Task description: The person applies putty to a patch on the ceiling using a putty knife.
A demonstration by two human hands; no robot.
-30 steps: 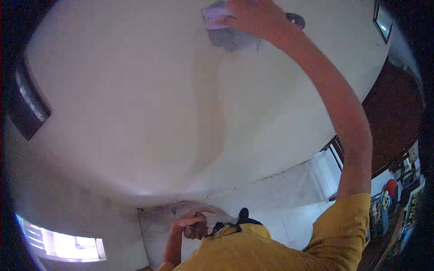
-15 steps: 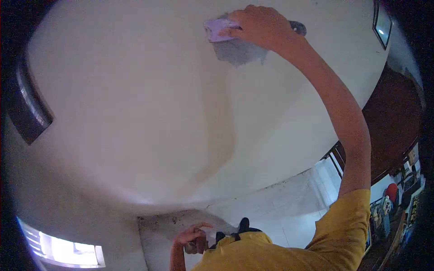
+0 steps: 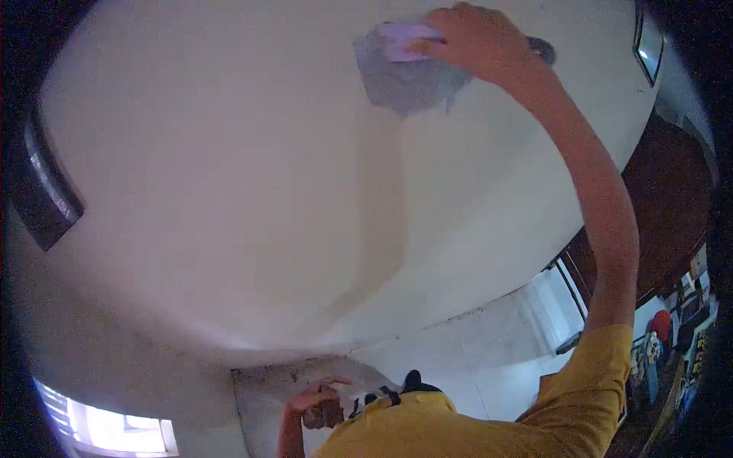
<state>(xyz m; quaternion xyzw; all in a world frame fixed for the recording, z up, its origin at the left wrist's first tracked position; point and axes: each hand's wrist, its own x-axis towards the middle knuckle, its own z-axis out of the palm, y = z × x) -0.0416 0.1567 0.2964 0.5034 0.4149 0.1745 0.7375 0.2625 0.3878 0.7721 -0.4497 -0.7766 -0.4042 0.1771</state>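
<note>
Head view: at far left, shows a dark curved fitting [image 3: 53, 187] against the pale wall [image 3: 229, 168], well apart from the hands, with a bright window [image 3: 118, 431] below. Then, low down, has the left hand [image 3: 313, 398] beside the body, well away from the wall; fingers partly bent, near or around a brownish lump [image 3: 327, 416], cannot tell which. Next, a shoe [image 3: 412, 379] on the floor [image 3: 450, 374], below the wall's lower edge.

Higher up, places the lilac pad [image 3: 405, 44] over the grey patch [image 3: 416, 90], seemingly flat to the wall for even contact. Closed on its right end, the fingers of the right hand [image 3: 485, 44], thumb below, probably for steady pressure while leaving the left edge free. Past the wrist, a dark rounded end [image 3: 542, 50], perhaps a handle. Offers broad pale wall leftward and below for sliding; rightward, meets a framed panel [image 3: 649, 47] sooner.
</note>
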